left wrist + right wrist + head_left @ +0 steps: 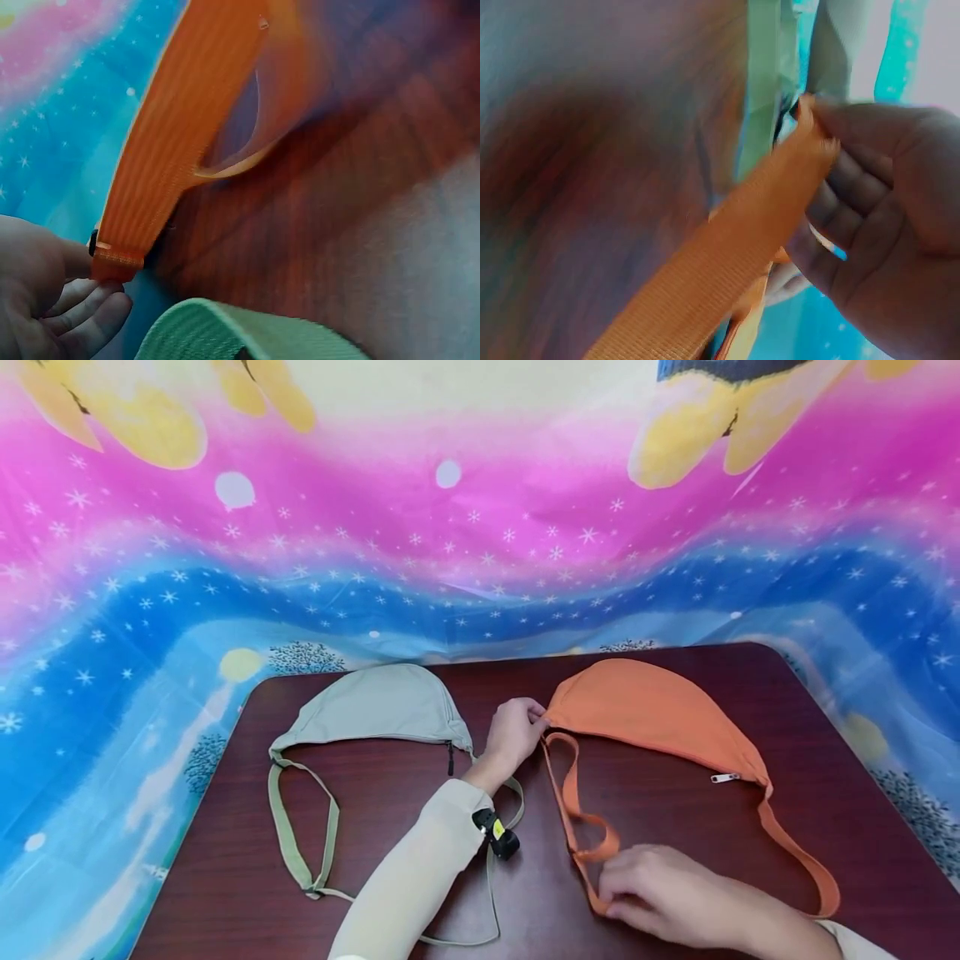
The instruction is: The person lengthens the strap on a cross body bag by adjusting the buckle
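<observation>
An orange crescent-shaped sling bag (pixel 645 702) lies toward the back right of the dark table, its metal zipper pull at the right end. My left hand (pixel 516 731) pinches the bag's left corner, where the strap joins it. In the left wrist view the left fingers are at the strap's end by a small dark buckle. Lower down, my right hand (pixel 660 889) pinches the orange strap (pixel 570 810) between thumb and fingers, with a loop of it hanging beside the hand. A pale green sling bag (pixel 375 703) lies to the left, its strap partly hidden under my left forearm.
The green bag's strap (pixel 281 818) trails over the left and front of the reddish-brown table (pixel 225 860). The orange bag's other strap end (pixel 802 860) curves down on the right. A colourful printed cloth (pixel 480 568) hangs behind the table.
</observation>
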The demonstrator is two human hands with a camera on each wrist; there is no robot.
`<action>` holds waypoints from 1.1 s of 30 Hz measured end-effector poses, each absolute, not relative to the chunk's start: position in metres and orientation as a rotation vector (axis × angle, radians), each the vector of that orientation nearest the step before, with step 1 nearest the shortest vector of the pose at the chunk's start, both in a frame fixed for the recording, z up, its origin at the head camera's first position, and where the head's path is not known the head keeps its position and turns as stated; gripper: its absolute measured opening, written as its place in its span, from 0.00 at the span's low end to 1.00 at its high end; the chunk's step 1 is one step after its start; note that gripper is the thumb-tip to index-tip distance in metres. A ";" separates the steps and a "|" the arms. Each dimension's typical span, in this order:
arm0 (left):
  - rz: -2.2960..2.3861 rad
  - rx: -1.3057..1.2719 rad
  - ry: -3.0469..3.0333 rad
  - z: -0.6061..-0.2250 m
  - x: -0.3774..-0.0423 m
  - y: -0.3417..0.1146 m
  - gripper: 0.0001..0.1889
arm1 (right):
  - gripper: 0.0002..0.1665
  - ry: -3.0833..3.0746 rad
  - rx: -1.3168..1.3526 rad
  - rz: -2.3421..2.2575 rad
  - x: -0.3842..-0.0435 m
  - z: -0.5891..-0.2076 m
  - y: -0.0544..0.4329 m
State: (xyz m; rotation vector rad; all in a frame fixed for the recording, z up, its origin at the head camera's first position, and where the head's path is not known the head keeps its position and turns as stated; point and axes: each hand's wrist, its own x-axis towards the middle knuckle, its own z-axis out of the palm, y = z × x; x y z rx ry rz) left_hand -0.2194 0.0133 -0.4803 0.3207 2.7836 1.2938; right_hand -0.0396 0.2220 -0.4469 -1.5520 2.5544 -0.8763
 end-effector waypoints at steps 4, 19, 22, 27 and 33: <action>1.292 0.287 2.791 -0.481 -0.224 0.013 0.05 | 0.15 2.442 -1.582 -0.871 -0.033 -0.449 0.220; 1.279 0.256 2.813 -0.479 -0.234 0.006 0.05 | 0.17 2.248 -1.580 -0.768 -0.023 -0.474 0.218; 1.256 0.254 2.813 -0.479 -0.234 0.005 0.05 | 0.16 2.357 -1.546 -0.719 -0.025 -0.477 0.222; 1.203 0.260 2.795 -0.478 -0.232 0.005 0.05 | 0.17 2.601 -1.539 -0.598 -0.027 -0.481 0.221; 1.134 0.266 2.753 -0.477 -0.228 0.005 0.04 | 0.21 2.686 -1.554 -0.467 -0.030 -0.482 0.222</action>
